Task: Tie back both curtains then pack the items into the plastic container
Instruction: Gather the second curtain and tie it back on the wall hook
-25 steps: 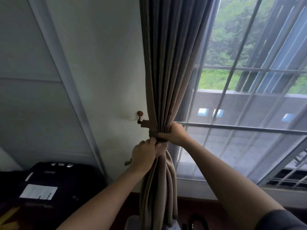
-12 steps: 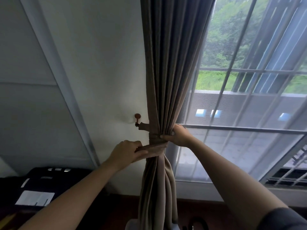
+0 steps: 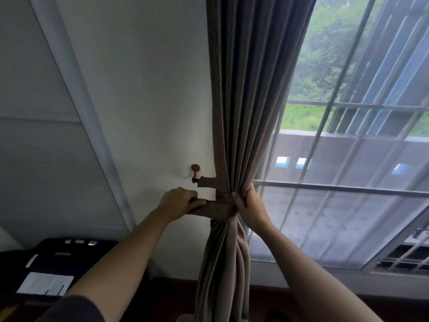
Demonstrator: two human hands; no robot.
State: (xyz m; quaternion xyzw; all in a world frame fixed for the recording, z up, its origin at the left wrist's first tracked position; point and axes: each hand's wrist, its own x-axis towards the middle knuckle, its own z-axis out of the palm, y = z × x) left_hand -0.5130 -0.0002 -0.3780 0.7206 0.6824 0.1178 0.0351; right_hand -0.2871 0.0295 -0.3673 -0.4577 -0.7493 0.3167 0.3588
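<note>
beside the window (image 3: pixel 348 205), the grey-brown curtain (image 3: pixel 246 101) hung gathered into one thick bundle, cinched at its waist by a fabric tieback (image 3: pixel 218 209) of the same colour. the tieback's upper end ran flat to a small brown hook (image 3: pixel 195 169) on the pale wall (image 3: pixel 151 89), just left of the curtain. its loose end came round the front of the bundle toward the left. the left hand (image 3: pixel 177 202) gripped that loose end, fingers curled round it, holding it out level from the curtain. the right hand (image 3: pixel 249 205) clasped the bundle from its right side at the same height, fingers wrapped round the folds and thumb tip against the band. below the tie the cloth fell in twisted folds to the bottom edge of the view. behind it stood the window's pale bars and mesh, with green trees outside. low at the left sat a black case (image 3: pixel 69 256) bearing a white label (image 3: pixel 46 283).
</note>
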